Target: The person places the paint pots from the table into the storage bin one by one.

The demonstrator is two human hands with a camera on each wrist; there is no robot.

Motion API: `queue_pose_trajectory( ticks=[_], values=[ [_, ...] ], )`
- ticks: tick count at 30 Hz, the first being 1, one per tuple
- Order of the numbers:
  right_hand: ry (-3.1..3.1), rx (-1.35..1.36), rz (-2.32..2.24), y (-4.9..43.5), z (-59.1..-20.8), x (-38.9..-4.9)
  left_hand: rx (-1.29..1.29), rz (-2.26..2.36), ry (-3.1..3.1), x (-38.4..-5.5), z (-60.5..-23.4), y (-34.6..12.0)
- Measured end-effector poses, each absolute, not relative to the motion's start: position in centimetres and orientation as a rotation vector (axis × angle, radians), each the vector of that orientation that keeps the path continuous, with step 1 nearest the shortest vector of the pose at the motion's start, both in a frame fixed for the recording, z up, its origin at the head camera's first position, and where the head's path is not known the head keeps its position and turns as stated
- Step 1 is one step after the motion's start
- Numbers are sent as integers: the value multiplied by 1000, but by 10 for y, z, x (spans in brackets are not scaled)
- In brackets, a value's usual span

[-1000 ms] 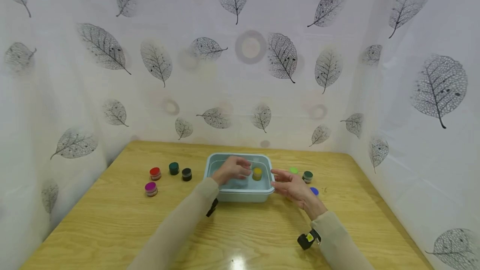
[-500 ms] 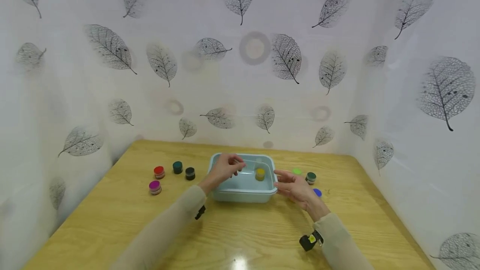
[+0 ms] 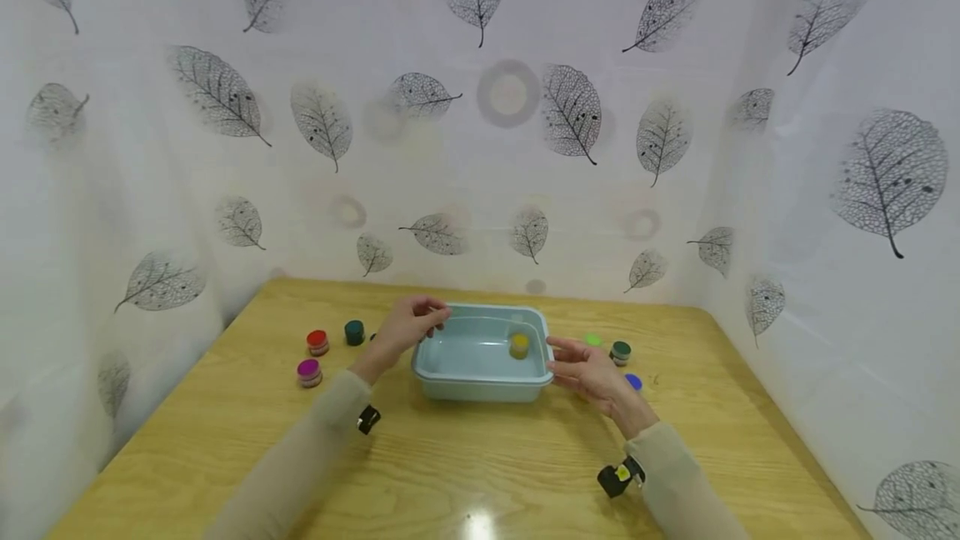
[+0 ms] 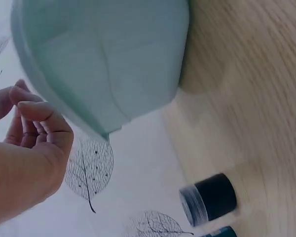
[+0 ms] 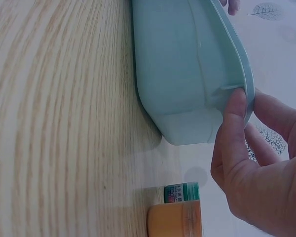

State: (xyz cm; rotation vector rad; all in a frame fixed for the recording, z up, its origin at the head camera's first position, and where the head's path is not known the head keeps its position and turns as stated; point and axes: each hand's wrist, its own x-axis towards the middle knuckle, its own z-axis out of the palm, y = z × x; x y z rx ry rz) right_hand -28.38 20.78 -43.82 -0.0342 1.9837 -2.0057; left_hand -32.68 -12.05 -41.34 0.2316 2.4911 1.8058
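A pale blue plastic basin [image 3: 480,390] stands on the table with a yellow-lidded paint jar [image 3: 519,346] inside, toward its right end. My right hand [image 3: 596,373] pinches the basin's right rim between thumb and fingers, as the right wrist view shows close up. Just off the left rim, my left hand [image 3: 405,330] hovers with fingers loosely curled and nothing seen in them. Behind it, a black jar [image 4: 207,200] is mostly hidden in the head view.
Left of the basin stand red [image 3: 317,342], magenta [image 3: 309,372] and dark green [image 3: 355,332] jars. To the right are light green [image 3: 592,340], dark green [image 3: 620,352] and blue [image 3: 633,382] lids, plus an orange jar [image 5: 173,219]. A leaf-printed curtain [image 3: 465,173] surrounds the table.
My left hand has come up out of the basin and moved left, past its left rim. The right hand stays at the right rim, and the yellow-lidded jar stays inside.
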Motion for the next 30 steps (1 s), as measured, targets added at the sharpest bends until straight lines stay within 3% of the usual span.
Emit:
queue_pose_trajectory(
  ticks=[30],
  values=[
    [2028, -33, -1993, 207, -442, -283, 429, 1479, 2432, -308, -410, -256]
  ],
)
